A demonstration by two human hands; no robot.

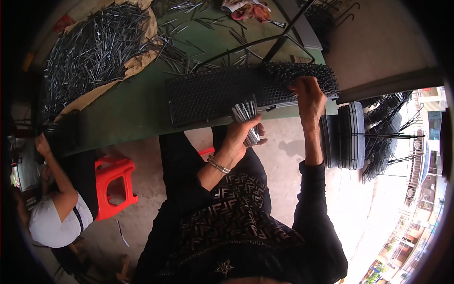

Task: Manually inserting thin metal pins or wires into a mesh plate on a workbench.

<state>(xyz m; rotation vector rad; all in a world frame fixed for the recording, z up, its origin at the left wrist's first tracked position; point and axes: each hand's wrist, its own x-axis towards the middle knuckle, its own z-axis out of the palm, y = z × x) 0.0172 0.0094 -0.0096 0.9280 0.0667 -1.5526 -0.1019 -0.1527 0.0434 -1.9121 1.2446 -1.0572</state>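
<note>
My left hand [235, 139] is wrapped round a bundle of thin silvery metal rods [244, 111], held in front of the near edge of a long black rack full of small holes [208, 94]. Above the rack's right part is my right hand [310, 97], its fingers pinched together; what they hold, if anything, is too small to make out. Close by those fingers, many dark pins [302, 71] stick up densely from the rack. Toward its left the holes show bare.
A heap of loose rods [101, 47] lies on brown paper [142, 61] on the green table [123, 106]; more are scattered behind the rack. Black bars [279, 45] rise behind it. Stacked racks [347, 135] stand right. A co-worker [61, 215] sits left by a red stool [113, 184].
</note>
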